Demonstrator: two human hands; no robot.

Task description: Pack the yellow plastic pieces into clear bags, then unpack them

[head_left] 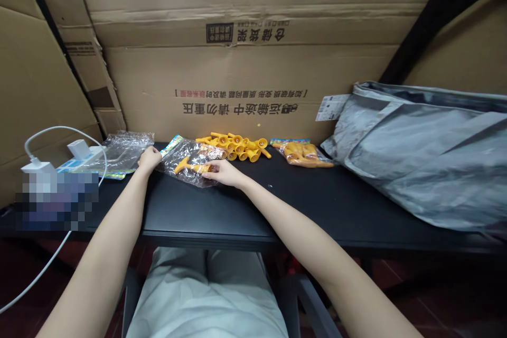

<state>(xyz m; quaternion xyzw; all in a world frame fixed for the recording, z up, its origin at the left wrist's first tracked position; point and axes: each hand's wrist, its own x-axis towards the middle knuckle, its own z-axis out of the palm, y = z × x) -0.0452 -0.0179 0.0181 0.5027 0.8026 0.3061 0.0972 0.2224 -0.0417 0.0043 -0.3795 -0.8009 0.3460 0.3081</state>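
Note:
A clear plastic bag (186, 161) lies on the black table (237, 211) with an orange plastic toy piece (186, 165) inside it. My left hand (149, 160) is closed on the bag's left edge. My right hand (222, 172) pinches the bag and the orange piece at its right end. Just behind lies a loose pile of orange toy pieces (237, 146). To its right sits a sealed bag of orange pieces (303, 153) with a colourful header card.
Empty clear bags (121, 150) lie at the left, beside a white power strip with chargers (81, 150) and a white cable (59, 132). A large grey bag (428, 153) covers the table's right side. Cardboard boxes (245, 63) form the back wall.

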